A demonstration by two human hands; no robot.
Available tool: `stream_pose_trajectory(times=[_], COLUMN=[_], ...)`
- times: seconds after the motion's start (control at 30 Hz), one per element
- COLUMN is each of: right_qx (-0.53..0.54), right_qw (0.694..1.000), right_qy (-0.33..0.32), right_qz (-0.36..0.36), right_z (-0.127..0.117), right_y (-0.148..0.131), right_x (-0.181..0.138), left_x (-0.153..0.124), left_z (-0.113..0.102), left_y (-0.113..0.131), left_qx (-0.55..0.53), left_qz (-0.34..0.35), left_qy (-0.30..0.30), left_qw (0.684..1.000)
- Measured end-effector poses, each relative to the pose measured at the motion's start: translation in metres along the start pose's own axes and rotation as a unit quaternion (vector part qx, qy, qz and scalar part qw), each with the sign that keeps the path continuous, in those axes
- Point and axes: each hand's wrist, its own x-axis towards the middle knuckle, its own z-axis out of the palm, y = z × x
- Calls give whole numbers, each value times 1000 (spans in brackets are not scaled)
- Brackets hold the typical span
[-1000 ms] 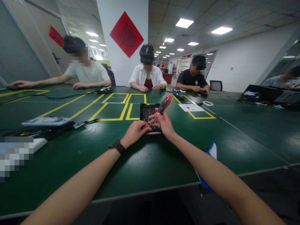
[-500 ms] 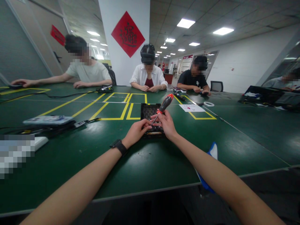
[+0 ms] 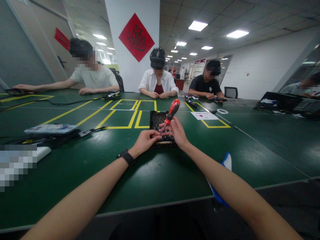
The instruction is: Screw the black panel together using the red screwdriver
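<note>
My right hand (image 3: 179,133) holds a red-and-black screwdriver (image 3: 172,111), its handle leaning up and right and its shaft slanting down to the left. My left hand (image 3: 147,140) is closed in a pinch at the shaft's lower tip; whatever lies between its thumb and finger is too small to make out. Beneath both hands sits an open black case (image 3: 156,117) with a grid of dark pieces inside, partly covered by my fingers. A dark watch (image 3: 126,157) is on my left wrist.
A blue-and-white object (image 3: 227,162) lies by my right forearm at the table's (image 3: 150,186) front edge. Cables and a light blue flat box (image 3: 51,128) lie at left. A paper sheet (image 3: 204,115) and a white ring (image 3: 222,111) lie at right. Several people sit around the table.
The screwdriver's handle has tipped slightly left and turned, showing more red. Both hands stay over the case in nearly the same place.
</note>
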Motion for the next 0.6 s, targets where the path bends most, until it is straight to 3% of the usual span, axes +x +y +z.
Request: stream_pose_trajectory(times=[0.33, 0.6], right_qx=[-2, -15], right_qw=[1000, 1000], right_qy=[16, 20], right_qz=[2, -12], right_z=[-2, 0], right_y=[2, 3], right_x=[2, 1], left_x=[-3, -3], left_z=[5, 7], left_y=[5, 4], left_qx=[38, 38], left_qz=[37, 23], left_qy=[22, 36], left_qw=[998, 998])
